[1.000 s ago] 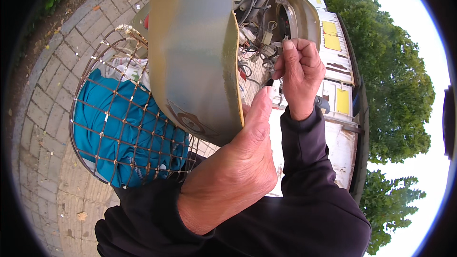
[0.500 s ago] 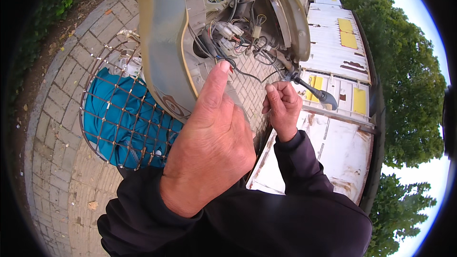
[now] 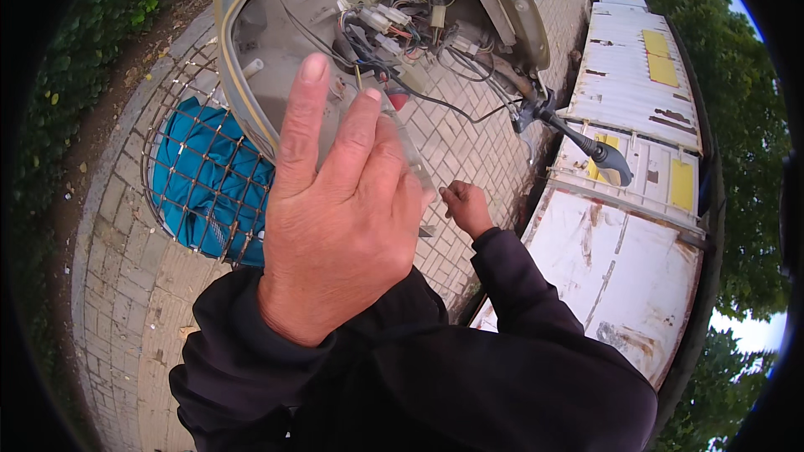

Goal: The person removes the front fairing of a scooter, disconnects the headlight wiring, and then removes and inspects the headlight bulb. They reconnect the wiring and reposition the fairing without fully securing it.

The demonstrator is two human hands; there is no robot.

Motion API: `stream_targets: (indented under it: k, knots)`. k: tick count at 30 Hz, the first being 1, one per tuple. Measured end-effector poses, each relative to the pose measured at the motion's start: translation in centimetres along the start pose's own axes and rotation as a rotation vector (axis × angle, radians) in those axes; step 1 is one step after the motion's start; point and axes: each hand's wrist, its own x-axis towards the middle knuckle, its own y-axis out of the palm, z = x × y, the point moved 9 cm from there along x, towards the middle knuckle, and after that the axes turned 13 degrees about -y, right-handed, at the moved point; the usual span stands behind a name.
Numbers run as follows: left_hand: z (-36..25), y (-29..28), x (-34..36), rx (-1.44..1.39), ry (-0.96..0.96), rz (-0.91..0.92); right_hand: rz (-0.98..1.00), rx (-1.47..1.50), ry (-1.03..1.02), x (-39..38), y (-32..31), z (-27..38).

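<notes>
Left hand (image 3: 335, 218) spreads its fingers wider than before; right hand (image 3: 466, 208) sits lower, curled, contents unclear. Beyond the left lies a curved, dusty plastic shell (image 3: 285, 29), its inside more exposed; blocky pale connectors (image 3: 378, 20) cluster beside it.

Soft daylight covers the paving (image 3: 490, 151), the sky (image 3: 747, 332) glares pale, and fisheye distortion bends the dark-rimmed edges.

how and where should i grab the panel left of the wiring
Probably take the panel by its curved left rim, with the left hand coming from the left. That rim looks thin and exposed, while the wiring lies to the panel's right, crowding an approach from there.
</notes>
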Motion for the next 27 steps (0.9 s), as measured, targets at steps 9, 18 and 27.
stream_targets:
  k: [9,18,27]
  knots:
    - [4.7,-5.9,-8.9,0.154,-0.371,-0.263,0.109,0.174,-0.196,-1.6,7.0,-1.4]
    - [13.7,-0.1,-12.7,0.095,-0.539,-0.186,0.027,0.183,0.001,-8.4,8.8,-7.5]
    - [13.8,0.3,-13.1,0.156,-0.428,-0.08,0.429,0.333,0.27,-14.6,20.5,-11.0]
